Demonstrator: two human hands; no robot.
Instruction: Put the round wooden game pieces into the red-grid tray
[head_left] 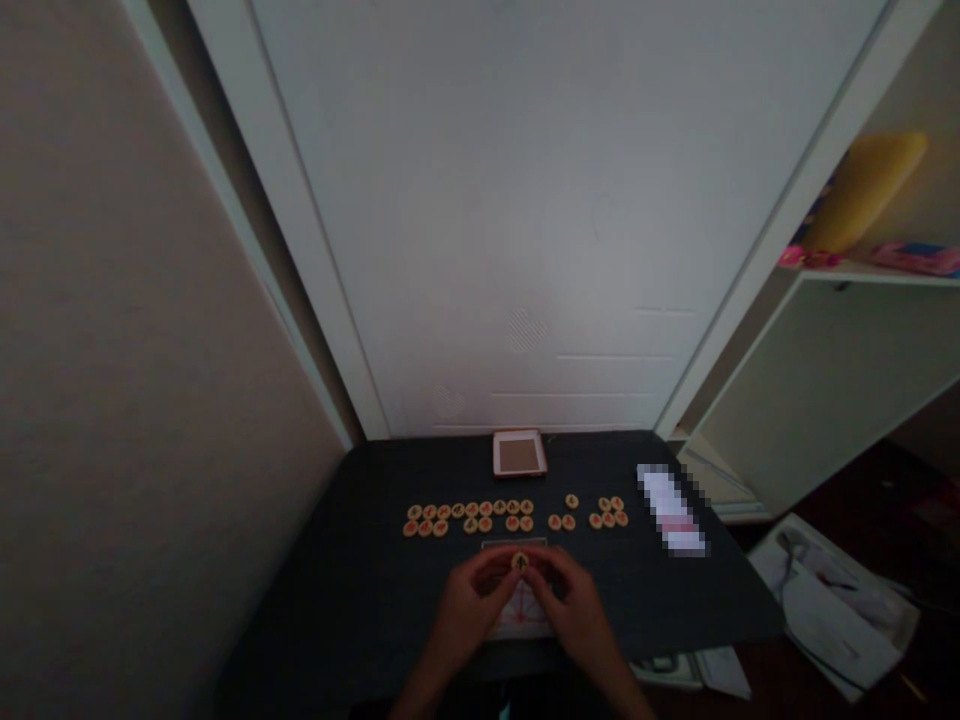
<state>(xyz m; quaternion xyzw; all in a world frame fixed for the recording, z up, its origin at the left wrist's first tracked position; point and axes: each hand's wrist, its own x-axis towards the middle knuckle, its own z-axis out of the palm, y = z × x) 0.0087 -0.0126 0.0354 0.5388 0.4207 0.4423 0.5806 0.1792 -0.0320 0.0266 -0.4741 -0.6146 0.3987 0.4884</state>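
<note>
Both your hands are closed on one xiangqi piece (520,563): your left hand (466,603) and right hand (574,600) pinch it above a red-lined box (519,631) near the desk's (352,590) front edge. Other xiangqi pieces (486,508) lie mostly in two rows mid-desk; a shallow tray (520,456) sits by the far edge.

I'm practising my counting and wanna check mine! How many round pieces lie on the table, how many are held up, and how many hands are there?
Round pieces lying on the table: 24
Held round piece: 1
Hands, left hand and right hand: 2
Total: 27
</note>
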